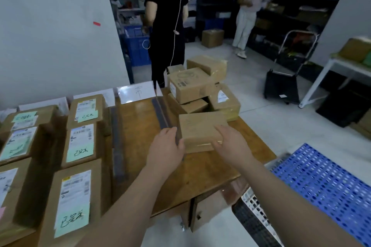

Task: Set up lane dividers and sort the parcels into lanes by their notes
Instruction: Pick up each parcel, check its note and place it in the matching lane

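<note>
Two dividers point(118, 146), twelve parcels point(198, 126) (roughly)

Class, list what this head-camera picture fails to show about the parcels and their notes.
Head view:
1. Parcel in left hand and right hand: no note shows on top; underside hidden.
2. Pile: labels partly hidden by the stacking.
3. Green notes: handwriting too blurred to read.
4. Leftmost parcels: cut by the left edge.

You have bare surface point(138, 126) between the left divider point(117, 142) and right divider point(160, 114); sorted parcels point(80, 142) crowd the left, a pile point(190, 86) blocks the far right.
</note>
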`<action>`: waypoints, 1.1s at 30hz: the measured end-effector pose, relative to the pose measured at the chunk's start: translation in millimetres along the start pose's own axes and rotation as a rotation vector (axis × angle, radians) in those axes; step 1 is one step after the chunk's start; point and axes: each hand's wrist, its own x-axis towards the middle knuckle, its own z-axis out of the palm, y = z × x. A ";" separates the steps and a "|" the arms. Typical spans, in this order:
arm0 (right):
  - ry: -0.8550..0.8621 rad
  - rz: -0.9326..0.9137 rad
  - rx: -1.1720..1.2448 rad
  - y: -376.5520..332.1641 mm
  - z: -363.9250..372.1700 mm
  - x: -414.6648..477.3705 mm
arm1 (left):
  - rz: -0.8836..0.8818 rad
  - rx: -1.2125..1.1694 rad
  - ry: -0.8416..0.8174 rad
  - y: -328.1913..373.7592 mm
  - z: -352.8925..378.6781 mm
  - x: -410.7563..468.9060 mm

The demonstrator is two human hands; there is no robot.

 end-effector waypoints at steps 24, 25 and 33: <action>-0.309 0.283 0.497 133.4 31.7 136.7 | -0.630 -0.032 -0.236 33.1 136.9 144.9; -0.296 0.329 0.531 137.2 30.9 136.9 | -0.646 -0.048 -0.227 38.2 135.9 141.5; -0.139 0.568 0.646 169.9 17.6 122.9 | -0.703 -0.285 -0.074 83.3 125.2 106.8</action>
